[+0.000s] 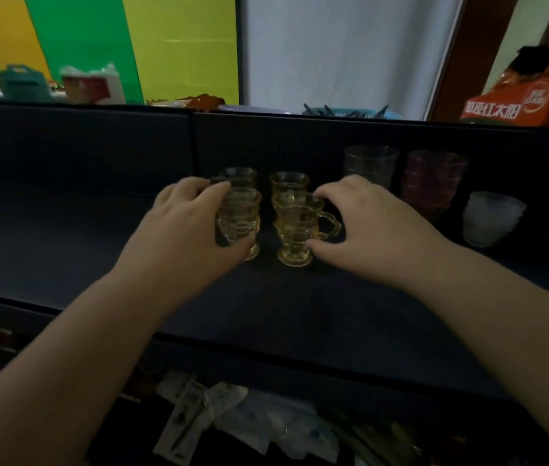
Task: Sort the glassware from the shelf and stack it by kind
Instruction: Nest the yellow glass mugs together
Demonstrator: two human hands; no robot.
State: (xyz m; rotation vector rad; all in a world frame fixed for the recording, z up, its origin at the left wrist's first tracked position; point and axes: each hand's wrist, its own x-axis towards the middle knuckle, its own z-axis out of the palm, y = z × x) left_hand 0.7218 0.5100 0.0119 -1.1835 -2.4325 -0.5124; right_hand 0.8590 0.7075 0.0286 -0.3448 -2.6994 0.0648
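While amber cups (295, 227) stand grouped on the shelf (333, 297), left hand (185, 227) grasps one stack and right hand (367, 223) grips another, likely keeping that kind together.

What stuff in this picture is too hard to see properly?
All in the head view:
- Left front amber cup: its handle side and part of its foot are hidden by the left hand.
- Back amber cups: blocked by the front cups, so whether they are stacked is unclear.
- Clear tumblers and red tumblers: too dim and blurred to count.
- Items below the shelf: dark, blurred.
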